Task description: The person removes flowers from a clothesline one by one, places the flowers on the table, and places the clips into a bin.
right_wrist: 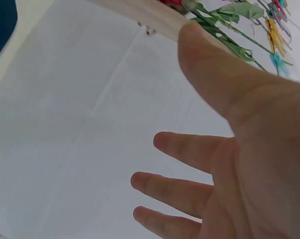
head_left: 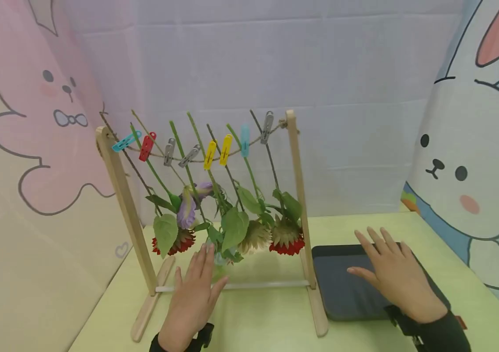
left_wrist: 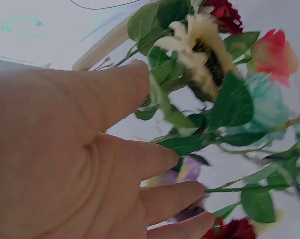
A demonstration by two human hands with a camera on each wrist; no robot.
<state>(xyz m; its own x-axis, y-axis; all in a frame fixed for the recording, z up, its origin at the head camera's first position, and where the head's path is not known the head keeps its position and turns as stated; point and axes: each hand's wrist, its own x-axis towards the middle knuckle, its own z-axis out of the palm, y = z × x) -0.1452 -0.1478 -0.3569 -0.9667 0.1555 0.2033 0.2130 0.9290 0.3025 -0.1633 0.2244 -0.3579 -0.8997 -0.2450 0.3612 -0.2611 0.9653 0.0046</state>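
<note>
Several artificial flowers hang heads down from a string across a wooden frame (head_left: 300,195), their stems held by clothespins. Among the clothespins are a red one (head_left: 147,146), a yellow one (head_left: 210,155) and a grey one (head_left: 267,128). My left hand (head_left: 192,298), fingers straight, is in front of the hanging blooms and holds nothing. In the left wrist view a cream sunflower (left_wrist: 195,45) and a pink rose (left_wrist: 273,56) show beyond its fingers. Over the dark tray (head_left: 342,283) my right hand (head_left: 395,274) is spread, with nothing in it.
The frame stands on two wooden feet (head_left: 317,313) joined by a white bar (head_left: 267,284), on a pale yellow-green table (head_left: 258,322). The tray is right of the frame. A white cloth (head_left: 232,63) hangs behind, with cartoon rabbit prints at both sides.
</note>
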